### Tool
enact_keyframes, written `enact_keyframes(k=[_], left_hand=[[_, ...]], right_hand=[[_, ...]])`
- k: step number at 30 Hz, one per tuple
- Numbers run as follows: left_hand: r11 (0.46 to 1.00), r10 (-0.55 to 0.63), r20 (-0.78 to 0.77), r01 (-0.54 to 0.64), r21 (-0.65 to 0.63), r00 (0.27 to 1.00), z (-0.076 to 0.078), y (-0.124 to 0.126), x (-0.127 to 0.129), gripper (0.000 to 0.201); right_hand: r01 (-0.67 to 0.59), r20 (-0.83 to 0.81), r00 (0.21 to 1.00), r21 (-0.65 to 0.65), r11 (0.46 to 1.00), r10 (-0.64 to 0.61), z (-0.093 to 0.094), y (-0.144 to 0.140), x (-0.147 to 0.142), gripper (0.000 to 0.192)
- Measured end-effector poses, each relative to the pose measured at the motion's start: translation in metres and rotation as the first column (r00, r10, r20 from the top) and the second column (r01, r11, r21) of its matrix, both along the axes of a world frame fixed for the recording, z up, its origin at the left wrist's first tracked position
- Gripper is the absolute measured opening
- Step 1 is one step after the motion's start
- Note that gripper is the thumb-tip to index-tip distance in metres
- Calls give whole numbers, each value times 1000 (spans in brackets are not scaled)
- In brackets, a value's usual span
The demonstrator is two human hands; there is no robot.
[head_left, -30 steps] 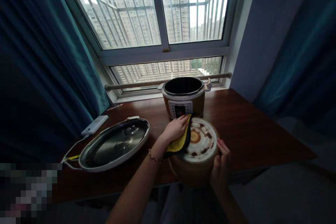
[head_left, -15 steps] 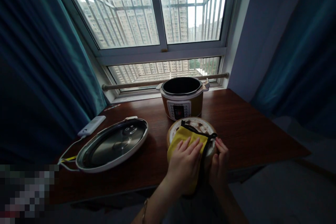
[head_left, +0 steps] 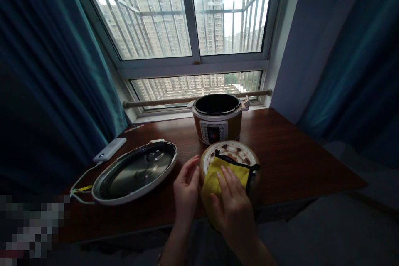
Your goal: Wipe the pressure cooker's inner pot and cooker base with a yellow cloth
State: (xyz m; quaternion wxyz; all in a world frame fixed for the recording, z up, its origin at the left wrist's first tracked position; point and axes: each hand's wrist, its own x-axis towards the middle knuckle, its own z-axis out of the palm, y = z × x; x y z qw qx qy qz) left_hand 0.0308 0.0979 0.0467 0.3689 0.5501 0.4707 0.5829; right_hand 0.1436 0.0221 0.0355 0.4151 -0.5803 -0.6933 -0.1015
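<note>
A yellow cloth with black edging (head_left: 210, 178) is draped over a round, pale piece with brown stains and a tan rim (head_left: 232, 149), which looks like an upturned lid at the table's near edge. My right hand (head_left: 235, 205) lies on the cloth, fingers stretched out and thumb apart, pressing it against the piece. Beside the left rim is my left hand (head_left: 186, 189), its fingers loosely curved and apart; whether the fingertips touch the rim I cannot tell. Right behind stands a brown and white electric cooker (head_left: 217, 122) with its top off and a dark inner pot showing.
On the left of the wooden table (head_left: 299, 162) rests a wide shallow pan with a white rim and a shiny glass-like top (head_left: 137, 174). A white power strip (head_left: 109, 150) with a cable lies behind it. Curtains (head_left: 77, 50) and a barred window (head_left: 230, 12) border the table.
My left hand has come off the cloth and moved left to beside the rim. My right hand has left the right edge and now lies on the cloth.
</note>
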Motion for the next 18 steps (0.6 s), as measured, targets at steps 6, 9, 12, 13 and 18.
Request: enact_keyframes(k=[6,9,12,13,18], left_hand=[[973,-143,-120,117,-201,982,-19,39,-17,50],[947,-207,-82,179,-266,975,-27,44,-20,56],[909,-304,-34,279,-310,952,-26,45,-24,60],[894,-335,-16,313,-320,942,-25,45,-24,60],[873,-380,38,372,-317,924,-19,45,-25,57]], right_hand=[[62,107,992,-7,998,-61,-13,11,-3,32],[6,126,992,53,999,-13,-23,0,14,30],[-4,98,995,50,999,-1,-32,-9,41,31],[6,70,998,34,999,-8,-34,-10,51,31],[-45,-180,984,-142,989,19,-31,9,101,27]])
